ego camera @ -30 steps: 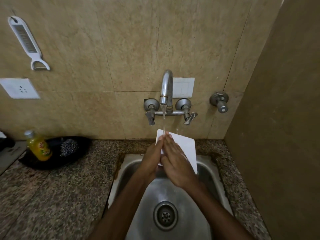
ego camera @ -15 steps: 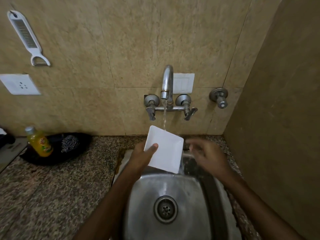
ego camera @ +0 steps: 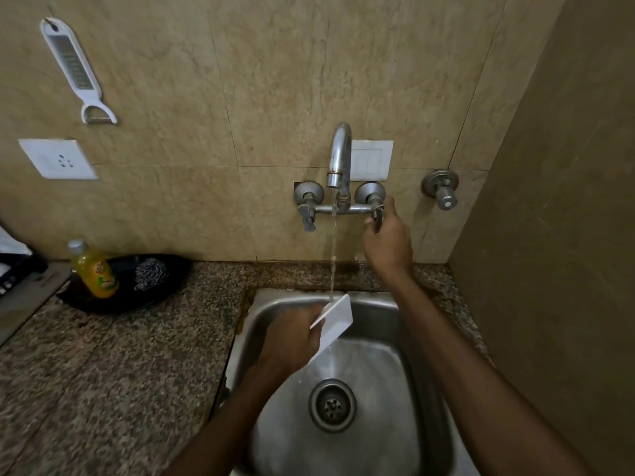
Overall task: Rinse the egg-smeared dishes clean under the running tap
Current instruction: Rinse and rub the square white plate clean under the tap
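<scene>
1. The fingers of your left hand (ego camera: 292,338) are closed round the near edge of the white square plate (ego camera: 338,321), just below the centre of the frame. They hold it tilted on edge over the sink.
2. The fingers of your right hand (ego camera: 388,242) curl round the right tap lever (ego camera: 378,214), right of centre.
3. The plate looks thin, rigid and probably light. Its wet surface is likely slippery, and it could chip against steel. A grip with the thumb over the rim at a corner, clear of the stream, seems safest.
4. The water stream (ego camera: 332,252) falls from the spout (ego camera: 338,156) onto the plate's upper corner and runs off its lower edge. No egg shows on the face you can see; the other face is hidden.
5. The sink (ego camera: 422,389) catches the runoff, a thin sheet of water heading for the drain (ego camera: 332,405).
6. At the left of the frame, on the surface (ego camera: 120,372), a black tray (ego camera: 103,300) holds a bottle (ego camera: 94,269) of yellow liquid, nearly full, and a steel scrubber (ego camera: 151,271).
</scene>
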